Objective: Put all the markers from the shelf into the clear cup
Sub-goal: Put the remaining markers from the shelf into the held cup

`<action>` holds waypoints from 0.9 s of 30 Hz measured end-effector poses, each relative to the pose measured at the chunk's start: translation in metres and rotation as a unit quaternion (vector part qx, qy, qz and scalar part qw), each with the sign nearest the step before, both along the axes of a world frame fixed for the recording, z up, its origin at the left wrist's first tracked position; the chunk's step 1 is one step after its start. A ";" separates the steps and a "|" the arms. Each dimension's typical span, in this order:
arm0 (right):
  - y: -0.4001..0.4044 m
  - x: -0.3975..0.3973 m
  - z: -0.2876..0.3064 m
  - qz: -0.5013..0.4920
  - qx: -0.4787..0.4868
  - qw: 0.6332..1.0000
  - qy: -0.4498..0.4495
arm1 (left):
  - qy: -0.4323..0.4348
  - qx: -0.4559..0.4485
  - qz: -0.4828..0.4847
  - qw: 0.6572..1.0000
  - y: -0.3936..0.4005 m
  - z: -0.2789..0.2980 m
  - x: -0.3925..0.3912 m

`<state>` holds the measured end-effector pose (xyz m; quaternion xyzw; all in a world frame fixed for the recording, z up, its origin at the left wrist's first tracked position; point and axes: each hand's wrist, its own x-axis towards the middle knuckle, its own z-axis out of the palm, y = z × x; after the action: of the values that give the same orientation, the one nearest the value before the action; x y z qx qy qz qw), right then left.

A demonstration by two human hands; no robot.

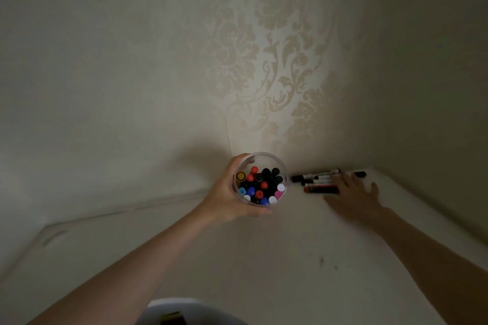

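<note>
Just beyond the right hand (352, 194), whose fingers lie spread and flat, a small cluster of markers (320, 181) rests on the shelf (290, 245) against the wall. The left hand (227, 192) wraps around the clear cup (260, 179), already crowded with caps. A careless sweep could roll markers away; forcing more in might tip the packed cup.

A home: damask wallpaper (277, 66) behind a white shelf (264, 258).

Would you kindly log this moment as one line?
left hand holds cup | right hand open over markers | shelf
</note>
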<state>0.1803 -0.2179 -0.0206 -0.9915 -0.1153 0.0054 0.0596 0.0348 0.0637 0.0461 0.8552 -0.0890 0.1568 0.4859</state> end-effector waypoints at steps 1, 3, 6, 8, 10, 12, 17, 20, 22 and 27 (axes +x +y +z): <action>0.000 -0.001 0.000 0.005 -0.010 1.000 -0.007 | 0.001 0.000 0.002 1.000 0.000 0.001 0.000; -0.002 -0.008 -0.001 0.023 -0.021 0.997 -0.066 | -0.001 0.000 0.003 1.000 0.001 0.001 0.001; -0.012 -0.018 -0.002 0.049 -0.020 0.990 -0.134 | -0.002 0.003 -0.005 1.000 0.000 0.002 0.003; -0.021 -0.023 -0.005 0.043 0.003 0.994 -0.103 | 0.000 0.007 -0.010 1.000 0.000 0.002 0.003; -0.029 -0.030 -0.010 0.071 0.045 0.992 -0.090 | 0.001 0.011 -0.010 1.000 0.000 0.002 0.001; -0.032 -0.041 -0.012 0.098 0.118 0.983 -0.100 | -0.001 0.009 -0.008 1.000 0.000 0.001 0.000; -0.034 -0.071 -0.015 0.109 0.163 0.971 -0.138 | -0.014 0.013 -0.004 1.000 -0.006 -0.002 -0.011; -0.031 -0.084 -0.022 0.105 0.158 0.965 -0.183 | -0.034 0.027 -0.009 0.999 -0.009 -0.005 -0.015; -0.031 -0.089 -0.024 0.098 0.138 0.968 -0.184 | -0.042 0.031 -0.014 0.999 -0.011 -0.007 -0.015; -0.028 -0.100 -0.015 0.067 0.147 0.970 -0.179 | -0.044 0.025 -0.023 0.998 -0.013 -0.009 -0.018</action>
<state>0.0807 -0.2459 -0.0358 -0.9466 -0.1903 -0.1852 0.1827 0.0165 0.0509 0.0370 0.8571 -0.1338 0.1808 0.4634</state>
